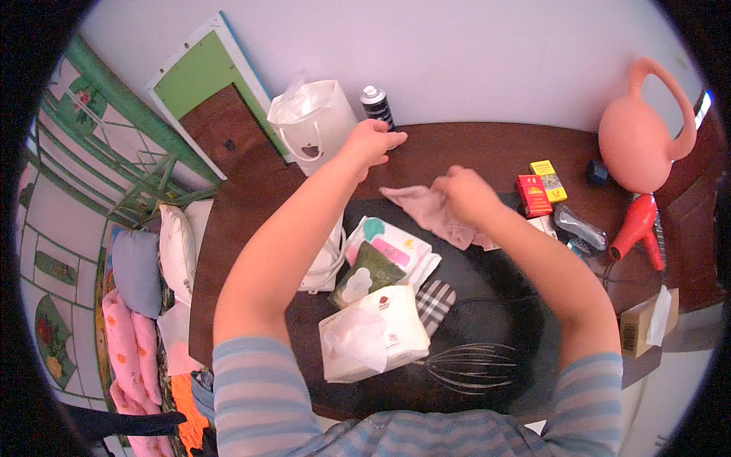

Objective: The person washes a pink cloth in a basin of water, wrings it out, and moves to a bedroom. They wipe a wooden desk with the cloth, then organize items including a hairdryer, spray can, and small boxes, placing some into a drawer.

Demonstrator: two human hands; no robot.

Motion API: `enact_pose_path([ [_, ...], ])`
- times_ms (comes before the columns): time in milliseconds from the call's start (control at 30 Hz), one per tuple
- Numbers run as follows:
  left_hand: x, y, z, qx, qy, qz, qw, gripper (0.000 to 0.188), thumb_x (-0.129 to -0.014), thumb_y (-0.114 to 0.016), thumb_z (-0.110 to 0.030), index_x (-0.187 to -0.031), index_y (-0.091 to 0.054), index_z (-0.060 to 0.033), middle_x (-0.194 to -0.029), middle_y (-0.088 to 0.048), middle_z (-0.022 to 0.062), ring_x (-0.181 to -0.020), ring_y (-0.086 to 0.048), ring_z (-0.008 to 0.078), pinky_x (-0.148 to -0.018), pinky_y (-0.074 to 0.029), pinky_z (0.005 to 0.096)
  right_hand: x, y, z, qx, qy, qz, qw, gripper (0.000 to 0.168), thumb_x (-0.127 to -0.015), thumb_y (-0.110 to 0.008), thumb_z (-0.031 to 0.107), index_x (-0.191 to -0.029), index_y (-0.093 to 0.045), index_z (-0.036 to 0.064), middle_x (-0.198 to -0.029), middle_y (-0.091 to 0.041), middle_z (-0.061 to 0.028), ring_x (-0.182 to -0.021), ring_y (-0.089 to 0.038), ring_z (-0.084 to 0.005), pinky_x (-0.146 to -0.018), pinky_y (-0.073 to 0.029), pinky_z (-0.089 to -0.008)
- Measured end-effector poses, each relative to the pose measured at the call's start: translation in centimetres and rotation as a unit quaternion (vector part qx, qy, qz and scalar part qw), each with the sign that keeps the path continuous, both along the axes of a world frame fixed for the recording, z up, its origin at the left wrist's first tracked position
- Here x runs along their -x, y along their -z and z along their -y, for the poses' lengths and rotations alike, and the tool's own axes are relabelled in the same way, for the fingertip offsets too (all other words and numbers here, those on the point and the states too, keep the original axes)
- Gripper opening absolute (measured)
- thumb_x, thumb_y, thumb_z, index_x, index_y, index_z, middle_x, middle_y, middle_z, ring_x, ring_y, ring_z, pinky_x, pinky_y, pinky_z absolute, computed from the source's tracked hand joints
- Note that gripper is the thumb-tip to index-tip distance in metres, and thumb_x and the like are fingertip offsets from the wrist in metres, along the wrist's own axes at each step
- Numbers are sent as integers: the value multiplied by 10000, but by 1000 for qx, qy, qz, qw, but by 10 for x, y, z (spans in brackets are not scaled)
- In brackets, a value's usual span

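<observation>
My left hand (pixel 374 147) reaches over the back of the dark wooden table, just in front of a black spray can with a white cap (pixel 376 103); its fingers are apart and whether they touch the can cannot be told. Beside it stands a white paper bag (pixel 320 123). My right hand (pixel 465 194) is closed on a pink cloth (pixel 425 214), which lies spread over the table and a black mat. Nearer me are a wet wipes pack (pixel 400 245), a green packet (pixel 365 274), a tissue pack (pixel 377 334) and a wire whisk (pixel 471 368).
At right lie a red cigarette box (pixel 534 196), a yellow box (pixel 548 181), a red hair dryer (pixel 637 231) and a large pink round vessel with a looped handle (pixel 637 143). A mirror (pixel 228 143) leans at back left. A cardboard box (pixel 634 331) sits at the right edge.
</observation>
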State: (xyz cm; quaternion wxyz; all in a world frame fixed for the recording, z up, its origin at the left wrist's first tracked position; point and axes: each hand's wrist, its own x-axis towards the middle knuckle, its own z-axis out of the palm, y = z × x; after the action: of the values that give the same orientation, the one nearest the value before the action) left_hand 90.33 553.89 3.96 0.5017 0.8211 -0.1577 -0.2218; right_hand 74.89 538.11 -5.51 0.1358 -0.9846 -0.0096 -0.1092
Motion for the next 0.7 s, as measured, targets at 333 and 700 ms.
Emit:
enact_pose_path([
  [333, 90, -48, -158, -76, 154, 206, 963, 332, -887, -715, -129, -1182, -650, 9, -1148, -681, 82, -1025, -639, 144, -899, -524, 302, 88, -77, -39, 65, -37, -152, 985, 252, -792, -638, 251, -956, -698, 70, -946, -668, -215, -928, -653, -395, -812, -536, -489],
  [700, 118, 37, -165, -195, 266, 243, 912, 577, -842, -703, -260, -1323, -542, 16, -1275, -598, 231, -1188, -570, 372, -1025, -452, 401, 16, -14, -89, -165, 33, -179, 969, 294, -802, -707, 296, -1003, -720, 82, -987, -701, -174, -965, -670, -328, -827, -532, -437],
])
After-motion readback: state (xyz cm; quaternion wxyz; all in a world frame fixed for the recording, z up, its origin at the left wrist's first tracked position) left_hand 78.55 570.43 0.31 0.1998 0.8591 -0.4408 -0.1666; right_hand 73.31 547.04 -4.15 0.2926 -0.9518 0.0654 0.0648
